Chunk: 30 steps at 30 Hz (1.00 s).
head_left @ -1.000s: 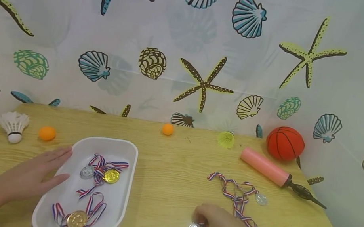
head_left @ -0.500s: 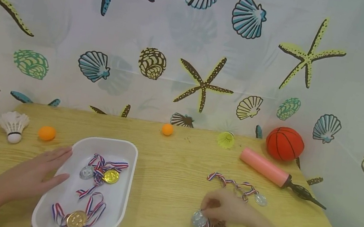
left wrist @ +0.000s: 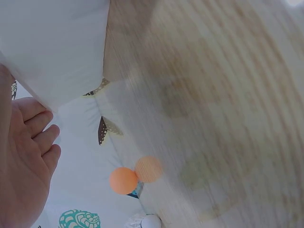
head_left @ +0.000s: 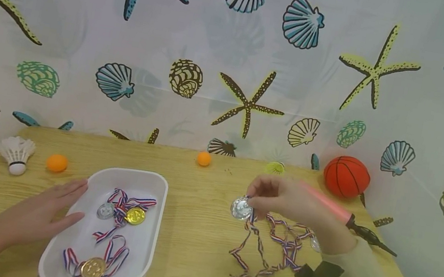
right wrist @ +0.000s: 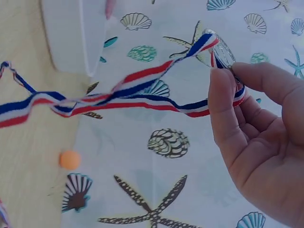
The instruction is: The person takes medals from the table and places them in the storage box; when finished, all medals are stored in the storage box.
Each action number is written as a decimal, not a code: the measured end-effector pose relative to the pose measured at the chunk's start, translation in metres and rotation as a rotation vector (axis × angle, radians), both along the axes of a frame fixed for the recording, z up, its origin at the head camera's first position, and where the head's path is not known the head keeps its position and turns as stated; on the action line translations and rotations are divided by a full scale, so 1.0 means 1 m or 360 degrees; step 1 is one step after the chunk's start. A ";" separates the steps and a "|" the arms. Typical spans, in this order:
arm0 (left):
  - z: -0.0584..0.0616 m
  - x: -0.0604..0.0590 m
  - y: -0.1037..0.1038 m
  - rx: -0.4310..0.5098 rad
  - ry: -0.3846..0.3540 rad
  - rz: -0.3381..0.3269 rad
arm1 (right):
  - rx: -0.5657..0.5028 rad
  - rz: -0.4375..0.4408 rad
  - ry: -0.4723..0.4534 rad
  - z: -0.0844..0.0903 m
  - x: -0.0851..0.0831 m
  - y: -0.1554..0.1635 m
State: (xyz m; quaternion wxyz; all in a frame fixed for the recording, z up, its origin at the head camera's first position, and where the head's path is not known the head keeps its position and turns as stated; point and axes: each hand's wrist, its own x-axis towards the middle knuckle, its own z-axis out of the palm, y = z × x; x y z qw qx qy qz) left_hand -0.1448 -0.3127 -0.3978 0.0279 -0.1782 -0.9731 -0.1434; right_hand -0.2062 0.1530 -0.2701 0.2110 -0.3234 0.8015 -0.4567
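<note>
Lifted since 0.5 s ago: right hand pinches silver medal above table, ribbon trailing down-right. Tray lies to its left; left hand rests flat, fingers straight, at tray's rim.

Glossy silver-coloured medal on woven cloth ribbon; smooth white plastic tray; matt grained wood table.

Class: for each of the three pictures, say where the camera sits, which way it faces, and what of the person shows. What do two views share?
Head: looks forward and down at the table; both hands show, left hand, right hand.
Left wrist: looks along the tabletop past the white tray; left palm shows.
Right wrist: looks past the fingers pinching the silver medal.
Shared: head and right wrist both show that medal and its striped ribbon.
</note>
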 end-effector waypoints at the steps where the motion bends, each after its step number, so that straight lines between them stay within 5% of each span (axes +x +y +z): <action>1: 0.000 0.000 0.000 -0.0001 0.0005 -0.0001 | -0.0046 0.0019 0.0010 0.007 -0.002 -0.005; 18: -0.002 -0.001 0.000 -0.0020 0.0028 -0.0013 | -0.0531 0.0008 0.0256 0.107 -0.014 -0.096; 30: 0.000 0.001 0.000 -0.0012 0.0035 -0.0007 | -0.0686 0.0150 0.0144 0.111 -0.010 -0.152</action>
